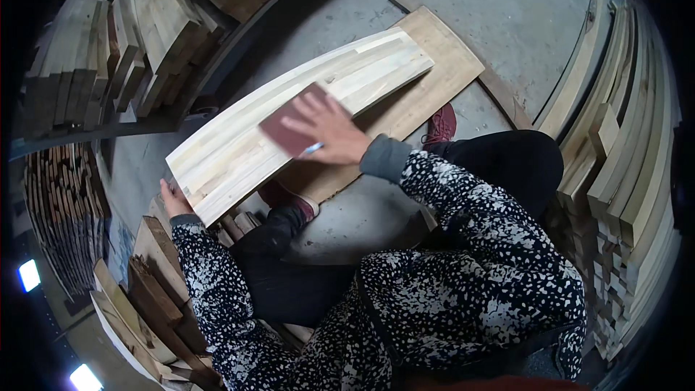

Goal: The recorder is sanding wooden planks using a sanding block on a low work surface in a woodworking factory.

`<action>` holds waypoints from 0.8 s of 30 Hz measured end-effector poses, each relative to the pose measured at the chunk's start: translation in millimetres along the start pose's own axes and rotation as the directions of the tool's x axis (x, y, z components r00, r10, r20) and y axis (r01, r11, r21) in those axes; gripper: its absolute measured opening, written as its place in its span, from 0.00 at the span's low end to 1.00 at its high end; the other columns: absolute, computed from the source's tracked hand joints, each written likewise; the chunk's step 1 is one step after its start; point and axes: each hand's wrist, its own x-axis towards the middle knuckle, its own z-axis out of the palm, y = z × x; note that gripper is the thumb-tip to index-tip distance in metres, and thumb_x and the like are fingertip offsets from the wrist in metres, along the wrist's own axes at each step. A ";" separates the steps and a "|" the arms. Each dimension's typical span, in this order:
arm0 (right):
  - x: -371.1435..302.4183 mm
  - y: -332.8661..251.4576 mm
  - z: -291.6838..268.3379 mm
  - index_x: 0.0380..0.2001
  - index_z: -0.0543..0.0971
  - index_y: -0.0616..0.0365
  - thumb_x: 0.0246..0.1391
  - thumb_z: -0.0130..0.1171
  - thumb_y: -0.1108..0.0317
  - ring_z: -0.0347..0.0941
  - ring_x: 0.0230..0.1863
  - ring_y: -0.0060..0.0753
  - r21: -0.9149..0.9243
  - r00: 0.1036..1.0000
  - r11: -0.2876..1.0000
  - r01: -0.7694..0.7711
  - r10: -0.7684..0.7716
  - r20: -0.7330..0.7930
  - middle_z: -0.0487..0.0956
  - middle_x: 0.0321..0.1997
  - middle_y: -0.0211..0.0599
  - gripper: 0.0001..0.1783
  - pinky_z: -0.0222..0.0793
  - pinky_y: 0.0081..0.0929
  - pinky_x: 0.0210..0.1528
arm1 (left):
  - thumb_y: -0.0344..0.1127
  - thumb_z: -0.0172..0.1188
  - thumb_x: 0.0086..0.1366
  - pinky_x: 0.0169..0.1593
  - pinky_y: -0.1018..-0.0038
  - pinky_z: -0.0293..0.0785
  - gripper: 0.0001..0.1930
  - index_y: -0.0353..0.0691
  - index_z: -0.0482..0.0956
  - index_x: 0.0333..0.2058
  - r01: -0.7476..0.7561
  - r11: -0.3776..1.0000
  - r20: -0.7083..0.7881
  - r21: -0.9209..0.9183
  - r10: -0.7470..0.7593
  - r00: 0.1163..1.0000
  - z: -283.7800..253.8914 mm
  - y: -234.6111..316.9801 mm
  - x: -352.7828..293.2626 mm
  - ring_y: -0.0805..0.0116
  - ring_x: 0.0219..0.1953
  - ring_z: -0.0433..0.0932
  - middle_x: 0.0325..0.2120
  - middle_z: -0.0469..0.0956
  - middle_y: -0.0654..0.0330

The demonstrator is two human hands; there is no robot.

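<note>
At nine o'clock, the left hand [174, 200] grips a board's [232, 150] end; the right hand [329, 132], forearm angling from four, lies flat, fingers spread, on sandpaper [281, 136] atop the board, which stretches toward one.

1. Head cam: left fisheye of a side-by-side pair, riding on the person's head, looking steeply down over the patterned jacket [441, 300] toward the floor [499, 11] out front.
2. Framing is running upright, unmirrored; picture left is matching the person's left.
3. Sitting within arm's reach: right hand [326, 130] showing near centre, left hand [174, 199] farther left, pale panel [235, 141] spanning both.
4. Lens is going wide: stacked boards [641, 145] are bowing along the right rim, corners blacking out.
</note>
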 end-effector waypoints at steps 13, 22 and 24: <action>-97.6 266.2 -13.6 0.57 0.54 0.40 0.47 0.35 0.36 0.42 0.62 0.49 -0.417 0.700 0.649 -0.636 0.713 0.042 0.48 0.62 0.42 0.36 0.33 0.54 0.58 | 0.61 0.43 0.55 0.51 0.67 0.61 0.34 0.36 0.64 0.48 -0.121 0.991 -0.059 0.060 0.124 0.990 -3.7 -6.2 0.9 0.59 0.48 0.66 0.47 0.66 0.52; 36.0 49.0 4.1 0.58 0.51 0.42 0.47 0.42 0.39 0.34 0.64 0.48 0.047 0.998 0.999 -0.022 0.019 0.051 0.42 0.63 0.46 0.37 0.24 0.53 0.60 | 0.64 0.44 0.52 0.52 0.68 0.60 0.40 0.31 0.61 0.50 -0.025 0.992 -0.029 0.122 0.028 0.999 -14.1 0.9 7.1 0.58 0.48 0.66 0.47 0.66 0.52; 46.7 -7.9 -3.1 0.58 0.51 0.41 0.45 0.46 0.39 0.34 0.64 0.47 0.219 0.957 0.955 0.200 -0.239 0.167 0.43 0.63 0.46 0.39 0.23 0.53 0.60 | 0.65 0.44 0.51 0.52 0.68 0.60 0.40 0.32 0.61 0.50 -0.017 0.993 -0.042 0.115 0.022 0.999 -7.7 5.1 -1.2 0.58 0.48 0.66 0.47 0.66 0.52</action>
